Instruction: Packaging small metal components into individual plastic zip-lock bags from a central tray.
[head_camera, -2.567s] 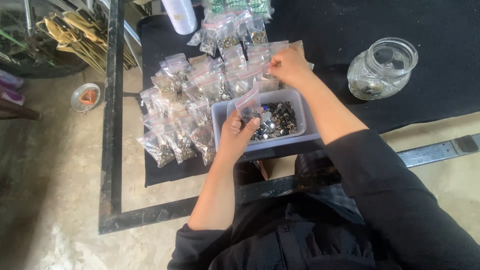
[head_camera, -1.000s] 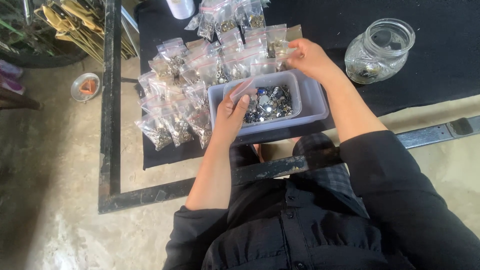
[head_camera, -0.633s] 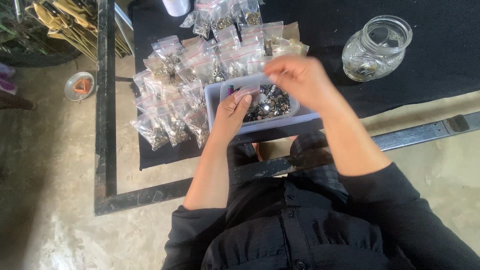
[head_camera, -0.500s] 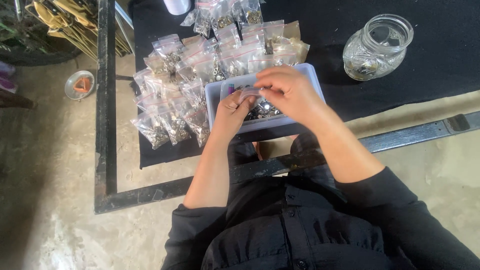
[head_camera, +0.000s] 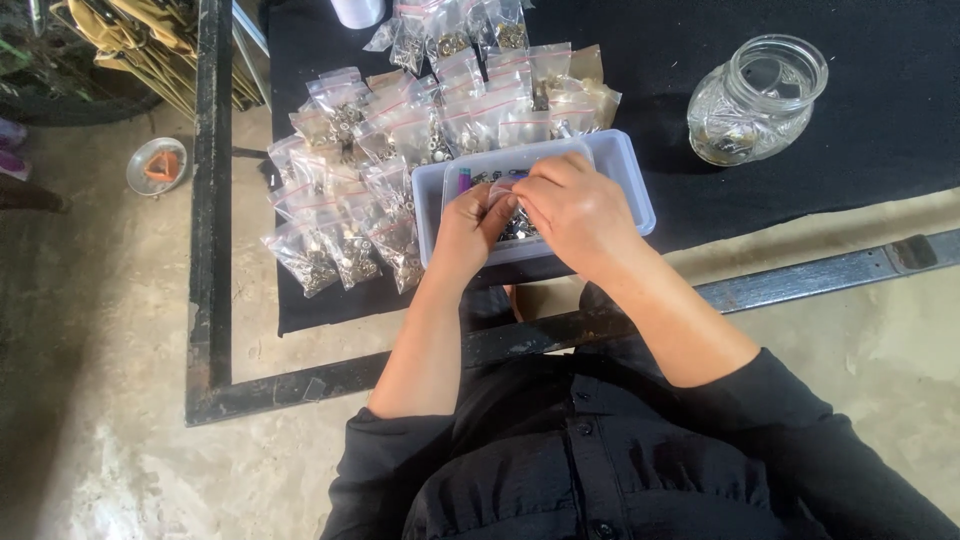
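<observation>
Meanwhile, on the bench (head_camera: 900, 110), over the pale plastic tray (head_camera: 630, 175) of small metal parts, my right hand (head_camera: 575, 212) had come back from the far corner, joining my left hand (head_camera: 470, 222) in pinching one small clear bag (head_camera: 505, 185).

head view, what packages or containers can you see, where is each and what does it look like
Small clear bags: heap on the black cloth, left of and behind the tray, red-striped tops, small metal parts inside.
Plastic tray: pale rectangular, under both hands.
Glass jar: round, clear, open, right of the tray.
White container: top edge, mostly cut off.
</observation>
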